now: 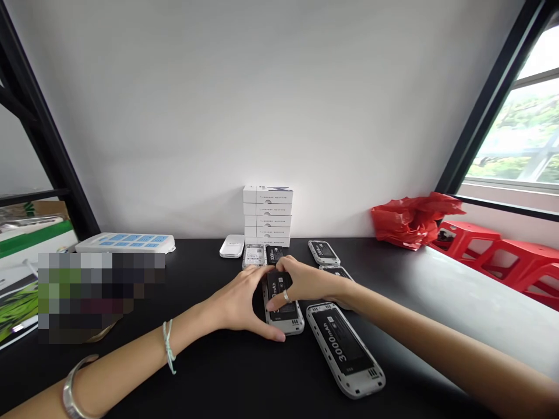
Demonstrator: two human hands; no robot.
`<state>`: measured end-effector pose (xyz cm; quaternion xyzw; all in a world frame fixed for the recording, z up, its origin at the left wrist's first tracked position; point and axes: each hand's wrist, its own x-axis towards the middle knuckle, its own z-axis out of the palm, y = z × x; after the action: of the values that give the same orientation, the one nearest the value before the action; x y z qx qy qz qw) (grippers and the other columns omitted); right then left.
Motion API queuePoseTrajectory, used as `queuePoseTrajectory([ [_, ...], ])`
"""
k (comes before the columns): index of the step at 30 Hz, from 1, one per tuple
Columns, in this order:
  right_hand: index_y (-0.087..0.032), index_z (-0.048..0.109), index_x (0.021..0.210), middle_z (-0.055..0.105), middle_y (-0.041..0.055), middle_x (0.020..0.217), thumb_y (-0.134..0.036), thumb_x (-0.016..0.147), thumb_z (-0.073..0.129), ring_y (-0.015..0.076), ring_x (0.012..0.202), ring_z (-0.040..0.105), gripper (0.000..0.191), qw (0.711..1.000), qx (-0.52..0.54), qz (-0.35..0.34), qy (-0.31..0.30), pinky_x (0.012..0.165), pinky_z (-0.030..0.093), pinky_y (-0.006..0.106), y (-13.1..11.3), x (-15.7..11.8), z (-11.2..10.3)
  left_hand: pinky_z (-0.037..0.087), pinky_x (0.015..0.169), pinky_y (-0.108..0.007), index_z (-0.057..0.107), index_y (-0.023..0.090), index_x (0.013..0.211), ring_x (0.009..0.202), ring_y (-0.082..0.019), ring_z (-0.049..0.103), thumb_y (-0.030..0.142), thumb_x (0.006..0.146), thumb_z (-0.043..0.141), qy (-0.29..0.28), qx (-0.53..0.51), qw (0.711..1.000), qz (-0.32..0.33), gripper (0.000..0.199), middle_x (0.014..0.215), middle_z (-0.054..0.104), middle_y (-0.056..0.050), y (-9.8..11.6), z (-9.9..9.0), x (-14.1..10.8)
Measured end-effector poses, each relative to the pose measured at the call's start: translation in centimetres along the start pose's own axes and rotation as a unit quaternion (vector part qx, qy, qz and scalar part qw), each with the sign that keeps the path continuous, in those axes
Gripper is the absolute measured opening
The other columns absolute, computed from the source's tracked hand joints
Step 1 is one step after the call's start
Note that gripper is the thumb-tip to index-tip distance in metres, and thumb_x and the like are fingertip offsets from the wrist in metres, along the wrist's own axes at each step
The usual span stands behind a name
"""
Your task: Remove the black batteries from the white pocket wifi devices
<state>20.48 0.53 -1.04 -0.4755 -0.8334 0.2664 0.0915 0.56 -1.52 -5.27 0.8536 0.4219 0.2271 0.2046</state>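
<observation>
A white device with a black 3000mAh battery lies on the black table between my hands. My left hand curves around its left side, thumb near the bottom edge and fingers at the far end. From the right, my right hand reaches over the device, with fingertips on its far end and on the battery. Just right of it lies a larger-looking open device with its battery showing. Two more open devices, one at the back right and one partly behind my right hand, rest farther off.
Several stacked white boxes stand by the wall, with devices in front and a white cover to their left. A white case lies at left. A red bag and red stools are at right.
</observation>
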Motion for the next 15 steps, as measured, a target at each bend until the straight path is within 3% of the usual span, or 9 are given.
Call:
queuePoseTrajectory([
  [5,-0.025,0.041,0.103,0.058,-0.0035,0.084,-0.029,0.063,0.076,0.0143,0.069,0.054,0.054,0.992,0.074,-0.07,-0.072,0.057,0.041,0.026,0.0,-0.8,-2.1,0.038,0.102,-0.052,0.031,0.026,0.141,0.13,-0.039,0.034,0.068,0.049,0.075,-0.038,-0.006,0.999,-0.022,0.11,0.141,0.038,-0.012,0.4,-0.5,-0.1],
  [8,-0.024,0.04,0.105,0.062,-0.0066,0.072,-0.016,0.065,0.074,0.0124,0.063,0.059,0.053,0.976,0.182,-0.053,-0.107,0.06,0.045,0.026,0.6,-0.4,-2.6,0.035,0.104,-0.053,0.03,0.024,0.142,0.132,-0.04,0.031,0.069,0.046,0.075,-0.038,-0.004,0.998,-0.039,0.114,0.144,0.034,-0.014,0.3,-0.5,-0.1],
  [11,-0.021,0.043,0.098,0.062,-0.007,0.065,-0.014,0.061,0.077,0.0139,0.065,0.064,0.051,0.959,0.267,-0.019,-0.091,0.067,0.051,0.03,1.9,0.5,-3.3,0.035,0.105,-0.052,0.036,0.022,0.138,0.129,-0.04,0.035,0.068,0.045,0.076,-0.021,-0.001,0.999,-0.027,0.112,0.14,0.039,-0.014,-0.1,-0.1,0.1],
  [15,-0.021,0.045,0.091,0.055,-0.0094,0.058,-0.019,0.059,0.081,0.0126,0.06,0.063,0.048,0.949,0.313,0.021,-0.006,0.07,0.057,0.032,4.4,2.9,-4.4,0.035,0.106,-0.048,0.039,0.021,0.135,0.127,-0.037,0.038,0.066,0.047,0.076,-0.011,0.002,1.0,0.001,0.106,0.137,0.041,-0.013,-0.2,0.3,-0.1],
])
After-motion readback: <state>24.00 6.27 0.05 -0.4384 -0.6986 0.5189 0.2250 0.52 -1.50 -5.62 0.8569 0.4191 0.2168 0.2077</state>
